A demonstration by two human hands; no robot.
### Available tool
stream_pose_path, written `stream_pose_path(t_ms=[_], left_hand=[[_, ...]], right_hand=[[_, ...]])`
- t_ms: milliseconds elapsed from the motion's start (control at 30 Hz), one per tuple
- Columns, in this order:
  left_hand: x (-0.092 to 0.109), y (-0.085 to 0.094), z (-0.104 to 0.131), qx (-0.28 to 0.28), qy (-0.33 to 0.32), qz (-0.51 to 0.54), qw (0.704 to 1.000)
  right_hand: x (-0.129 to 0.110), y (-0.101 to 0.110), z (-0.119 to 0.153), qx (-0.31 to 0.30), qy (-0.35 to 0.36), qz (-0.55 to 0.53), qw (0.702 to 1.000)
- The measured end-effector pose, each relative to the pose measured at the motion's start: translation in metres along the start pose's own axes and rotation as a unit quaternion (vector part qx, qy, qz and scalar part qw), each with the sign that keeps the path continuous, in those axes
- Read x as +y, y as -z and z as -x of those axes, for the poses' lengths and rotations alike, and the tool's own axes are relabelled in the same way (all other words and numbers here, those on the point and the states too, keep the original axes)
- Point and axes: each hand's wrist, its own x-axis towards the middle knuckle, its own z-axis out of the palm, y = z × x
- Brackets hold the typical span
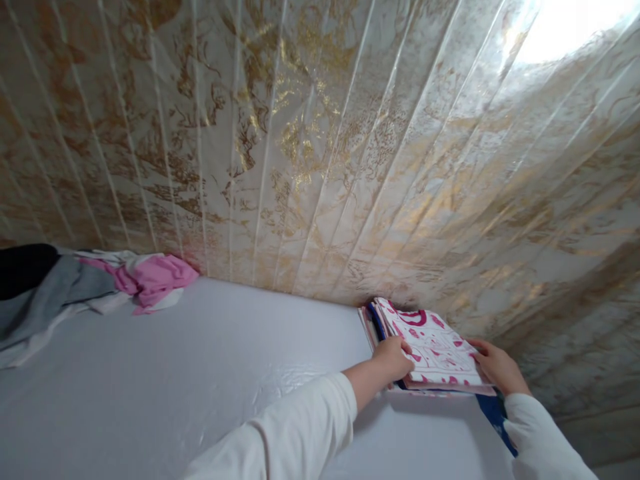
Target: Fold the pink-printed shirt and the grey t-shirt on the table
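Observation:
A stack of folded cloth lies on the white surface at the right, against the patterned wall. On top is a white folded cloth (435,347) with magenta prints; dark blue and pale pink layers show beneath it. My left hand (395,359) is closed on the near left edge of the stack, its thumb on the printed cloth. At the right edge, my right hand (500,368) grips the same cloth, its fingers partly hidden. A dark blue piece of cloth (495,417) hangs out below my right hand, beside the white sleeve.
Loose clothes lie in a heap at the far left, with a pink piece (157,279), a grey piece (75,283) and a black piece (25,270). Behind the white surface (225,360) rises a shiny gold-patterned wall covering (300,167).

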Motion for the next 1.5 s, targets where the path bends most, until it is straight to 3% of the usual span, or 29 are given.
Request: stream_pose_path(t_ms=[200,367,533,667,800,867,967,1100,1167,1233,1367,1433,1500], left_hand=[[-0.001,-0.002,0.004,0.026,0.004,0.009,1.0],[-0.008,0.0,0.021,0.074,-0.005,0.019,0.997],[-0.04,-0.01,0.066,0.048,-0.047,0.055,0.996],[-0.074,-0.002,0.12,-0.019,-0.051,0.11,0.992],[-0.109,0.041,0.181,-0.073,-0.075,0.194,0.975],[-0.13,0.068,0.211,-0.054,-0.06,0.193,0.978],[-0.161,0.106,0.252,0.029,-0.044,0.173,0.984],[-0.189,0.152,0.288,0.148,-0.029,0.111,0.982],[-0.194,0.177,0.298,0.209,-0.023,0.068,0.975],[-0.195,0.202,0.305,0.268,-0.021,0.011,0.963],[-0.198,0.257,0.319,0.385,-0.038,-0.175,0.906],[-0.201,0.288,0.331,0.449,-0.032,-0.27,0.851],[-0.205,0.317,0.346,0.505,0.015,-0.347,0.79]], right_hand=[[-0.01,0.0,0.009,-0.032,-0.024,0.058,0.997],[-0.061,-0.016,0.026,-0.017,0.046,0.08,0.996],[-0.126,-0.056,0.047,-0.082,0.192,-0.006,0.978],[-0.143,-0.073,0.053,-0.122,0.171,-0.023,0.977],[-0.144,-0.067,0.051,-0.14,0.148,-0.012,0.979],[-0.148,-0.063,0.05,-0.139,0.136,-0.006,0.981],[-0.166,-0.066,0.054,-0.098,0.139,-0.015,0.985],[-0.225,-0.096,0.093,0.015,0.253,-0.125,0.959],[-0.268,-0.112,0.135,0.015,0.305,-0.188,0.933],[-0.312,-0.126,0.185,-0.024,0.347,-0.232,0.908],[-0.383,-0.143,0.27,-0.081,0.427,-0.278,0.857],[-0.403,-0.149,0.294,-0.094,0.457,-0.279,0.84],[-0.413,-0.155,0.304,-0.095,0.477,-0.273,0.83]])
